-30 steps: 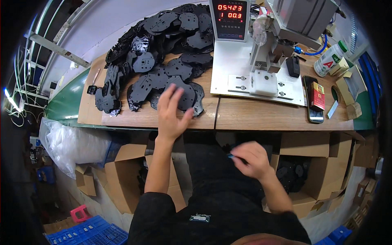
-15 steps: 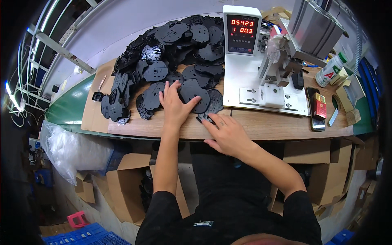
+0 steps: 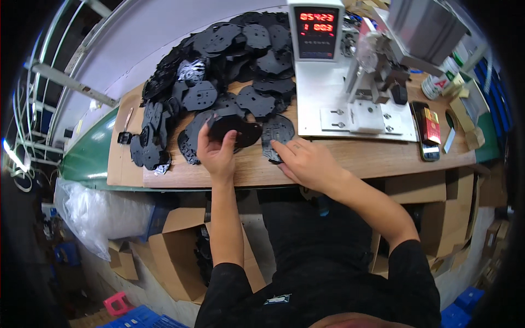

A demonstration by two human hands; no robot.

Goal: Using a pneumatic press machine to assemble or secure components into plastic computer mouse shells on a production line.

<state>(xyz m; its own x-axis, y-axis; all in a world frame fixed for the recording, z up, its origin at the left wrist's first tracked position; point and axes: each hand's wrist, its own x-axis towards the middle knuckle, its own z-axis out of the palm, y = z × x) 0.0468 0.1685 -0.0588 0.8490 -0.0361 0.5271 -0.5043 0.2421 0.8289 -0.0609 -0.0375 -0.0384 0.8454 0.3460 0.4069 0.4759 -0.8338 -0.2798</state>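
Observation:
My left hand [image 3: 217,153] grips a thin black plastic plate [image 3: 240,131], thumb on one face, lifted and tilted over the table. At its right, my right hand [image 3: 309,163] has its fingertips closed on the lower end of a dark grey plate [image 3: 279,130] with holes and slots, lying near the table's front edge. Part of that grip is hidden under the hand. Behind both hands spreads a large heap of similar black plates [image 3: 219,41]; one round plate [image 3: 199,96] lies face up in it.
A bench press [image 3: 369,76] on a white base stands right of the heap, with a digital counter box [image 3: 315,33]. Farther right are a phone [image 3: 429,147], a small red box [image 3: 431,127] and a white bottle [image 3: 437,82]. Cardboard boxes [image 3: 178,262] sit below the wooden table [image 3: 191,176].
My left hand has picked up a black plate from the heap and tilted it. My right hand has moved slightly and closed on the grey plate near the edge. The view has shifted a little.

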